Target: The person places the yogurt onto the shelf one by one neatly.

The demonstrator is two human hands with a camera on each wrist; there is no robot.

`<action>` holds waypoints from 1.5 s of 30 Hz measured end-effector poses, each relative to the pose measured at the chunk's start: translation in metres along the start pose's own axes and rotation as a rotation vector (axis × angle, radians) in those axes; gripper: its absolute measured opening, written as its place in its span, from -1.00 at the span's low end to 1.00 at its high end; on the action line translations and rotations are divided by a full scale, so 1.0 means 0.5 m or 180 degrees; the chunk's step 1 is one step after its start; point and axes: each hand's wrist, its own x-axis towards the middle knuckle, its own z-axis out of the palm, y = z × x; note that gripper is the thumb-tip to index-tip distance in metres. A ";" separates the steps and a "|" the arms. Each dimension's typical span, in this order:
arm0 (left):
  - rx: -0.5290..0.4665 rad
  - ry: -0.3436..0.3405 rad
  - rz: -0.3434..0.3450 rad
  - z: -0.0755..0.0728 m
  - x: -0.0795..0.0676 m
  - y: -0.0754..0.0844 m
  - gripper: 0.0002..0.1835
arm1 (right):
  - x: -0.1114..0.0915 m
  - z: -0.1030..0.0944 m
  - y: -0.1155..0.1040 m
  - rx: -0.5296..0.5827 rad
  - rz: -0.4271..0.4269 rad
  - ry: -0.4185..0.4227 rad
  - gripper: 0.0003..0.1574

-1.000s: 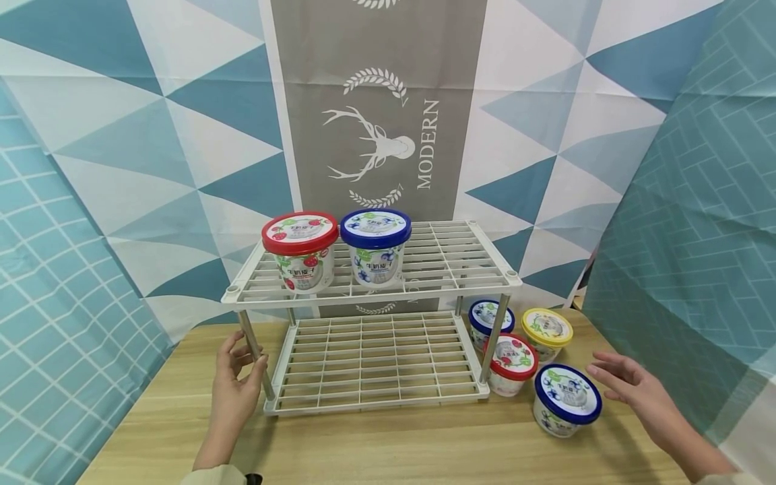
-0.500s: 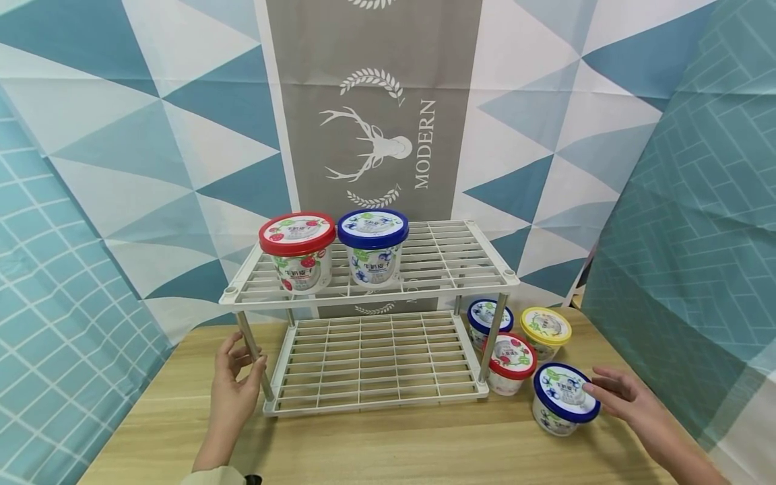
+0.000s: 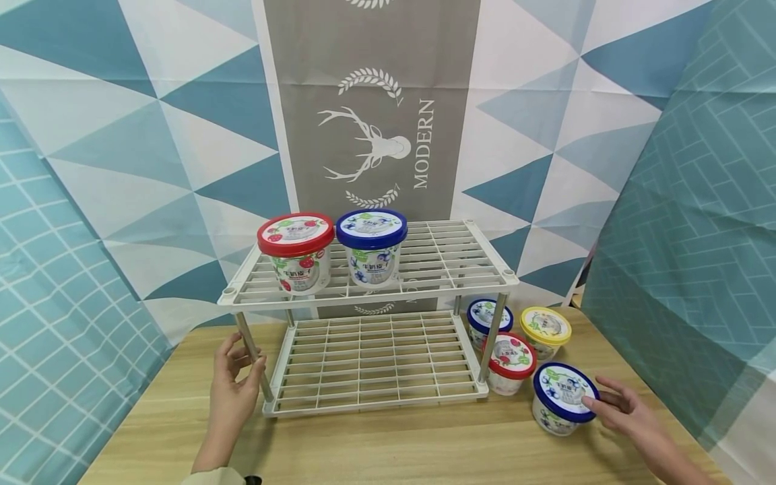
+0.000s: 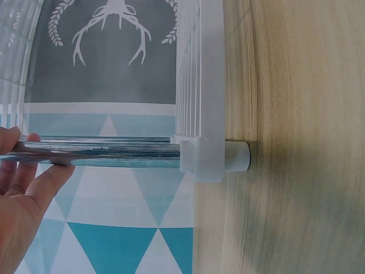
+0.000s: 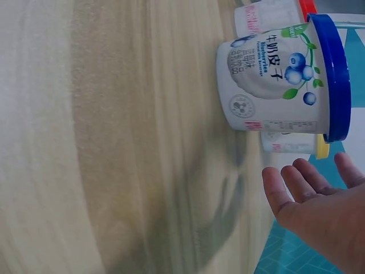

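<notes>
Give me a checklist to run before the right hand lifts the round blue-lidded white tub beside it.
1. Left hand around the silver metal post of the white slatted rack: ok.
2. Right hand gripping the round blue-lidded white tub: not ok, fingers open.
3. That tub upright on the light wood-grain table: ok.
4. Blue lid seated: ok, by its look.
5. Tub clear of the round red-lidded white tub next to it: cannot tell.

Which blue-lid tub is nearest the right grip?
The front tub on the table; the back tub is farther away, and the upper tub sits on the rack.
</notes>
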 end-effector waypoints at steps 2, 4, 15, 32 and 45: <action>-0.0002 0.0010 -0.0038 0.000 0.000 -0.001 -0.31 | -0.004 0.004 -0.001 0.0054 0.0041 -0.0036 0.07; 0.0000 0.0012 -0.0058 -0.001 0.000 -0.002 -0.30 | -0.009 0.010 -0.003 0.0086 0.0078 -0.0038 0.12; 0.0050 -0.0014 -0.0043 -0.002 -0.001 -0.001 -0.30 | -0.016 0.029 0.006 0.0238 0.0178 -0.0102 0.17; 0.0037 -0.0007 -0.0034 -0.002 -0.003 0.000 -0.31 | -0.013 0.051 0.009 0.0246 0.0280 -0.0049 0.23; -0.0048 0.0023 -0.0058 0.000 0.001 -0.002 -0.30 | -0.007 0.071 0.004 0.0196 0.0220 -0.0039 0.29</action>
